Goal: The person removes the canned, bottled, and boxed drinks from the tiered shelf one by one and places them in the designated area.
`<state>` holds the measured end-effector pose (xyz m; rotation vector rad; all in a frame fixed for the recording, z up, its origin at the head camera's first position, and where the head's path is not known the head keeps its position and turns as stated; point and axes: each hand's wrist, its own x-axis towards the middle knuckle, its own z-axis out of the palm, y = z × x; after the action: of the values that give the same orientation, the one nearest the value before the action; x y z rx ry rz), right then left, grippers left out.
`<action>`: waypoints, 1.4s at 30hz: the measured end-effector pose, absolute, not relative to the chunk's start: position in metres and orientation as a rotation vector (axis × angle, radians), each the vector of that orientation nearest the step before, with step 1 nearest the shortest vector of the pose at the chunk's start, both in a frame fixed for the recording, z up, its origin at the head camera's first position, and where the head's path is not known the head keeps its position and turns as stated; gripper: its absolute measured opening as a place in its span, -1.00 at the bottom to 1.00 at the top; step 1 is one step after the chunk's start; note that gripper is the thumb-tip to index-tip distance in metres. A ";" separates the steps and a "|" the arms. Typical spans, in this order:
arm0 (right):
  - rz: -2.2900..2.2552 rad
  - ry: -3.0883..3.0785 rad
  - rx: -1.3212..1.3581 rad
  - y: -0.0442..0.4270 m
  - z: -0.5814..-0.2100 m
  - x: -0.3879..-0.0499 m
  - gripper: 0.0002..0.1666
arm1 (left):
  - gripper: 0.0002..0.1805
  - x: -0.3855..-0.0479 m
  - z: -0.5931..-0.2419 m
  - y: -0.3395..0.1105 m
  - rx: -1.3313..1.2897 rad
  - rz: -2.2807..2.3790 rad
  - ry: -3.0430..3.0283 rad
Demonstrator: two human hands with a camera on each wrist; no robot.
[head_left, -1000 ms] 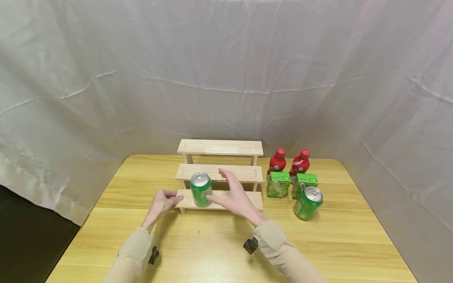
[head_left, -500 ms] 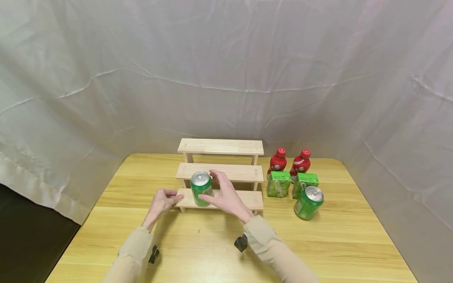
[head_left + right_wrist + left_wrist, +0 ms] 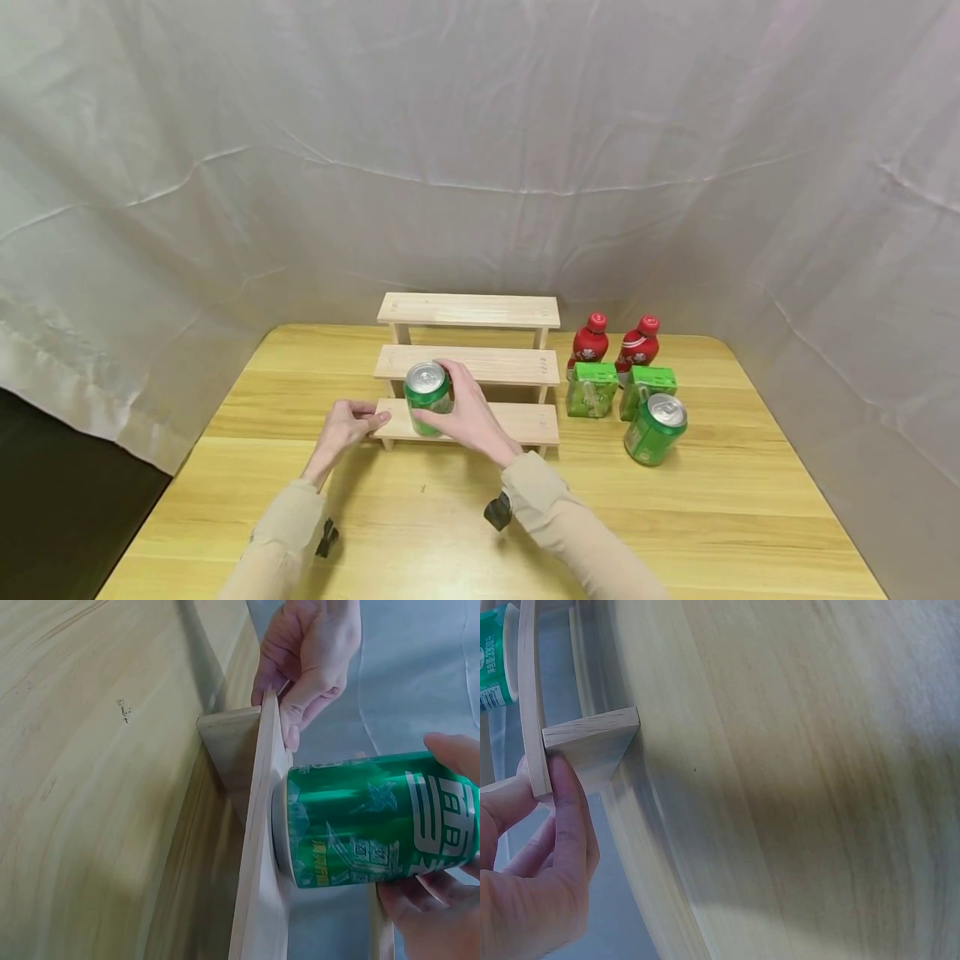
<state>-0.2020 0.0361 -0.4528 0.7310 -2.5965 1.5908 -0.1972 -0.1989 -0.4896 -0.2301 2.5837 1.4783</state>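
A green soda can [image 3: 425,390] with a silver top stands upright on the lowest step of a three-tier wooden shelf [image 3: 517,421], towards its left end. My right hand [image 3: 474,418] holds the can from the right. Its thumb and fingers lie on opposite sides of the can in the right wrist view, where the can's base meets the board. My left hand [image 3: 343,427] pinches the left end of that lowest board, thumb on top and fingers underneath. In the left wrist view, those fingers [image 3: 570,825] touch the board beside its leg, and part of the can shows above.
Right of the shelf stand two red bottles [image 3: 590,342], two green drink cartons [image 3: 592,390] in front of them, and another green can [image 3: 656,429] nearest me. A pale curtain [image 3: 480,167] hangs behind and beside the wooden table [image 3: 420,542].
My right hand has moved left, closing its thumb and fingers from beside the can to around it. The can and my left hand have stayed in place.
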 end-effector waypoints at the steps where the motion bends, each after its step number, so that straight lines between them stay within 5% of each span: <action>1: 1.575 -2.598 0.727 0.035 -0.453 -0.202 -0.09 | -0.46 -0.197 -0.490 -0.199 -0.227 1.479 2.583; 20: 1.526 -2.482 0.633 0.054 -0.446 -0.194 -0.16 | -0.42 -0.196 -0.486 -0.198 -0.211 1.510 2.558; 42: 1.318 -2.446 0.313 0.187 -0.437 -0.174 -0.10 | -0.44 -0.195 -0.488 -0.200 -0.191 1.535 2.556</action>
<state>-0.1740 0.1870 -0.4368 0.3133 -2.4464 1.3184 -0.1950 -0.2004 -0.4878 -0.1909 2.5555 1.5350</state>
